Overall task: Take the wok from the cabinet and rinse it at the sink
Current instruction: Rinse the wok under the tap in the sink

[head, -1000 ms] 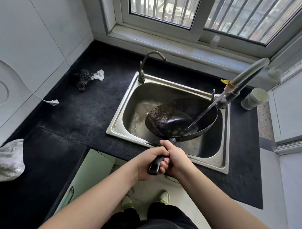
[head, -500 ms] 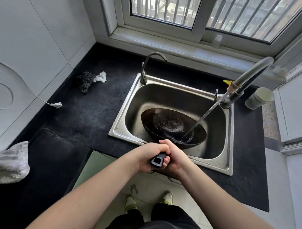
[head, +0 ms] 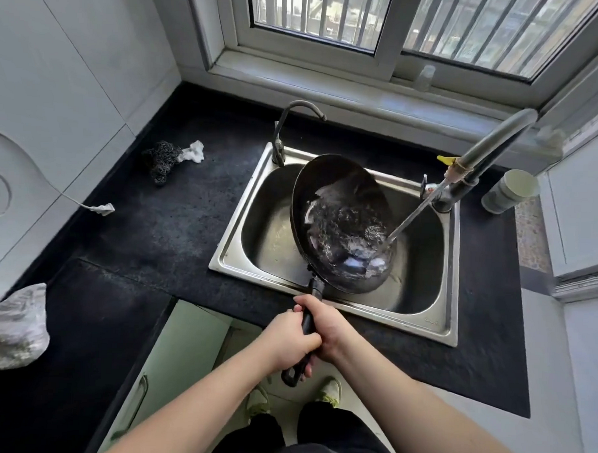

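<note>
The black wok (head: 329,193) hangs over the steel sink (head: 235,254), tipped up on its side so its inside faces right. Water swirls across its bowl. A thin jet from the large grey tap (head: 490,148) at the sink's right strikes the wok's lower right. Both hands grip the wok's black handle in front of the sink's near rim: my left hand (head: 287,341) lower on the handle, my right hand (head: 325,320) just above it, nearer the wok.
A small curved tap (head: 287,124) stands at the sink's back left. A dark scourer with a white rag (head: 168,157) and a white plug (head: 103,208) lie on the black counter. A grey cup (head: 509,191) stands right. A crumpled bag (head: 13,324) sits far left. A cabinet door (head: 170,367) hangs open below.
The wok went from lying flat in the sink to tipped steeply on its side, and the water inside has sloshed across it. Both hands kept hold of the handle and turned it.
</note>
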A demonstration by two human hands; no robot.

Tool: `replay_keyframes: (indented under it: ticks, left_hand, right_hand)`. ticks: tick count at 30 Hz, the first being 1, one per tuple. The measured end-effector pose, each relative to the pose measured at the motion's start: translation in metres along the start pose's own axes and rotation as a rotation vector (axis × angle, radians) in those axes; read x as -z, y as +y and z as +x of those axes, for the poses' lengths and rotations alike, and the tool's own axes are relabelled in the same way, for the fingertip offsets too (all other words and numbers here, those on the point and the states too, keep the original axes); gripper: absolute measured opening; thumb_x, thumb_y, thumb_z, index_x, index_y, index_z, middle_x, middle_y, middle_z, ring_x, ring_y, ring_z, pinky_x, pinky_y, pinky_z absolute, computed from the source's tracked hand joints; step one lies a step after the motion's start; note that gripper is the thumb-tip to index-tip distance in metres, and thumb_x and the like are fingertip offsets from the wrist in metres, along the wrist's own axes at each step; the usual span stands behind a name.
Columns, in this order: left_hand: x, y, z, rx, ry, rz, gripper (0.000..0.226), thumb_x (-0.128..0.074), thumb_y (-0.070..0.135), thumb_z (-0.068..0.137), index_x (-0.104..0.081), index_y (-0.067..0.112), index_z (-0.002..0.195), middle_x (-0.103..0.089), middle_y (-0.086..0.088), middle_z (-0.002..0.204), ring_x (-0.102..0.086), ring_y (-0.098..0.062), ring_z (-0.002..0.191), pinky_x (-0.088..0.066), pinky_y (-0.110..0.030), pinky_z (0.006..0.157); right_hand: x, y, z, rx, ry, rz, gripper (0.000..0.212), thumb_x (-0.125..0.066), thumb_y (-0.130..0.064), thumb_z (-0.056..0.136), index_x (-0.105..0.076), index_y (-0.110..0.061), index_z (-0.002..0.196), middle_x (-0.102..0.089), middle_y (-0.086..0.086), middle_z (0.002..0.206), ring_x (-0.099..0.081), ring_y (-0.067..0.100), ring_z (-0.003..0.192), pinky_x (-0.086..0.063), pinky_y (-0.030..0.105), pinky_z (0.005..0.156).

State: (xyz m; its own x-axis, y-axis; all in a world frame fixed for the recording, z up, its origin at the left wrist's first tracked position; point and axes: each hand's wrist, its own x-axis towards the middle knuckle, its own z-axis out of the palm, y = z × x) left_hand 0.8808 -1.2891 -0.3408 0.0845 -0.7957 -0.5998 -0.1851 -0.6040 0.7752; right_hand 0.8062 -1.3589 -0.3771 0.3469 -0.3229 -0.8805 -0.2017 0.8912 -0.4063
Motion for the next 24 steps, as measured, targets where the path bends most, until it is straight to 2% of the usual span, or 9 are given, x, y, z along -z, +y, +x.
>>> replay_keyframes:
  ticks: [2,6,9,12,16,21,24]
  left_hand:
    - [0.000,-0.009,0.002,-0.029,0.000,0.000,0.007,-0.046,0.002,0.079,-0.051,0.005,0.074,-0.061,-0.014,0.053,-0.060,-0.028,0.041,-0.056,-0.034,0.045]
    - [-0.006,-0.021,0.008,-0.065,0.000,-0.013,0.011,-0.047,0.000,0.079,-0.051,0.010,0.078,-0.063,-0.019,0.058,-0.060,-0.028,0.043,-0.055,-0.033,0.047]
    - [-0.011,-0.029,0.017,-0.084,0.004,-0.007,0.009,-0.050,0.004,0.079,-0.050,0.012,0.083,-0.064,-0.016,0.057,-0.062,-0.030,0.045,-0.057,-0.038,0.048]
    - [-0.010,-0.032,0.026,-0.103,0.029,0.019,0.012,-0.052,0.009,0.076,-0.050,0.013,0.087,-0.066,-0.014,0.057,-0.064,-0.030,0.045,-0.055,-0.032,0.048]
    - [-0.010,-0.032,0.040,-0.130,0.047,0.044,0.012,-0.052,0.011,0.072,-0.055,0.008,0.084,-0.067,-0.010,0.056,-0.067,-0.028,0.048,-0.056,-0.032,0.050]
    - [-0.015,-0.038,0.056,-0.156,0.085,0.087,0.009,-0.055,0.023,0.069,-0.059,0.017,0.074,-0.069,-0.005,0.057,-0.069,-0.015,0.053,-0.059,-0.040,0.061]
    - [-0.018,-0.037,0.063,-0.151,0.099,0.105,0.010,-0.058,0.021,0.071,-0.059,0.015,0.078,-0.071,-0.007,0.063,-0.070,-0.016,0.058,-0.058,-0.032,0.061]
  right_hand:
    - [-0.003,0.004,0.002,0.073,0.028,-0.025,0.030,-0.058,-0.016,0.088,-0.054,-0.013,0.059,-0.060,0.003,0.056,-0.056,0.018,0.047,-0.046,0.024,0.052]
    - [-0.001,0.007,0.005,0.195,0.127,-0.185,0.028,-0.060,-0.013,0.084,-0.063,-0.013,0.055,-0.066,0.010,0.066,-0.060,0.023,0.059,-0.049,0.032,0.063]
    - [0.002,0.006,0.005,0.241,0.168,-0.261,0.024,-0.058,-0.014,0.085,-0.064,-0.011,0.062,-0.066,0.009,0.067,-0.060,0.022,0.061,-0.049,0.030,0.062]
    - [0.003,0.001,0.006,0.280,0.202,-0.329,0.023,-0.058,-0.017,0.083,-0.066,-0.013,0.062,-0.067,0.006,0.065,-0.061,0.022,0.061,-0.049,0.030,0.061]
    - [0.003,-0.009,0.009,0.328,0.266,-0.414,0.025,-0.057,-0.021,0.076,-0.065,-0.016,0.053,-0.067,0.005,0.061,-0.063,0.023,0.061,-0.052,0.035,0.063]
    - [0.008,-0.017,0.013,0.416,0.309,-0.536,0.023,-0.055,-0.016,0.077,-0.062,-0.017,0.055,-0.066,0.005,0.064,-0.063,0.023,0.065,-0.054,0.039,0.067]
    - [0.011,-0.018,0.018,0.454,0.325,-0.603,0.020,-0.054,-0.020,0.074,-0.063,-0.015,0.057,-0.069,0.012,0.069,-0.066,0.029,0.070,-0.053,0.040,0.067]
